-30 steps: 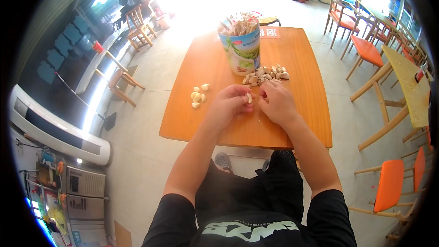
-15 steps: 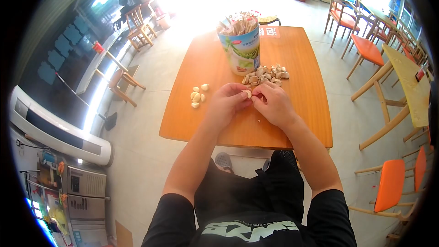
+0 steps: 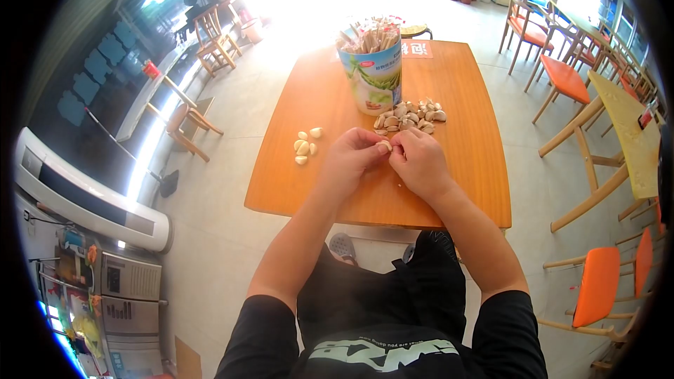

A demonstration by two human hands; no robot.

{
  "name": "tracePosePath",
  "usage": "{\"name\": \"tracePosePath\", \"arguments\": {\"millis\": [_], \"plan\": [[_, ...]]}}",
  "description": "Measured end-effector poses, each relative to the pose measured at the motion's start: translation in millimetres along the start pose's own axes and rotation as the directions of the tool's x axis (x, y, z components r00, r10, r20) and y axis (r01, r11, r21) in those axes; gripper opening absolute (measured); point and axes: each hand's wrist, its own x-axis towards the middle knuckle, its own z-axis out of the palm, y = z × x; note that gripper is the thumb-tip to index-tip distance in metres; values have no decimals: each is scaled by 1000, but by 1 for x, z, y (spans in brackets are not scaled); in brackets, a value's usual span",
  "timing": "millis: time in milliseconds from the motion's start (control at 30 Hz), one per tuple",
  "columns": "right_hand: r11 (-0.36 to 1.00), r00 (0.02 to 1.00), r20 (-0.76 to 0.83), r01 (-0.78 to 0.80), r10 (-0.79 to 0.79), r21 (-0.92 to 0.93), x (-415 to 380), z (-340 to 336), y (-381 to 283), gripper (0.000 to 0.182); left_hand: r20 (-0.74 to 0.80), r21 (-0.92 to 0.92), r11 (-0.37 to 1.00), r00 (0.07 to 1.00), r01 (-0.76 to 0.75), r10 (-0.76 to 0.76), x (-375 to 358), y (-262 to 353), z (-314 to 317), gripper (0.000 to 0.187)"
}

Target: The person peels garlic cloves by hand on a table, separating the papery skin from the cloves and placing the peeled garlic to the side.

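Observation:
My left hand (image 3: 351, 158) and my right hand (image 3: 420, 160) meet over the orange wooden table (image 3: 449, 84), both pinching one garlic clove (image 3: 384, 146) between their fingertips. Just beyond them lies a pile of unpeeled garlic cloves (image 3: 411, 115). A few peeled pale cloves (image 3: 305, 146) lie on the table to the left of my left hand. A tall can (image 3: 372, 74) filled with wrapped chopsticks stands behind the pile.
A red label (image 3: 417, 49) lies at the table's far side. Wooden chairs with orange seats (image 3: 562, 77) and a yellow table (image 3: 625, 126) stand to the right. More chairs (image 3: 186, 126) stand left, and a white appliance (image 3: 84, 196) sits at the lower left.
Both hands have shifted slightly while working the same clove between the fingertips; the clove has turned a little. Nothing else on the table has moved.

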Motion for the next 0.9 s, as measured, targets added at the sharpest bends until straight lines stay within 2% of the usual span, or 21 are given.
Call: {"name": "tracePosePath", "arguments": {"millis": [267, 333, 400, 433, 500, 533, 633, 700, 833, 900], "plan": [[1000, 999, -35, 9, -10, -23, 3, -2, 2, 6, 24, 39, 999, 999, 22, -23, 0, 2, 0, 16], [1000, 998, -56, 3, -5, -31, 5, -5, 5, 6, 92, 55, 997, 994, 45, -50, -1, 4, -2, 18], [991, 995, -47, -89, 85, -98, 6, -10, 11, 6, 95, 50, 997, 994, 58, -62, -4, 7, 0, 18], [992, 996, -45, -85, 81, -97, 5, -11, 13, 6, 103, 44, 996, 992, 74, -78, -5, 8, 1, 17], [959, 992, 41, -105, 120, -263, 3, -10, 16, 6, 88, 26, 996, 992, 85, -87, -5, 8, 1, 16], [960, 992, 42, -101, 116, -261, 2, -11, 15, 6, 76, 9, 995, 992, 101, -101, -5, 7, 1, 16], [972, 994, 78, -50, 70, -229, 1, -10, 13, 6, 69, -56, 995, 995, 82, -79, -5, 8, 1, 16], [993, 997, 66, -44, 51, -108, 2, -10, 14, 5, 63, -55, 995, 995, 79, -75, -4, 6, 0, 17], [1000, 999, 36, 12, -12, -12, 4, -15, 5, 6, 58, -80, 995, 996, 68, -63, -3, 4, -2, 18], [983, 988, 83, -141, 131, 120, 5, -17, -7, 7, 65, -97, 994, 997, 51, -45, -1, 2, -3, 18]]}}
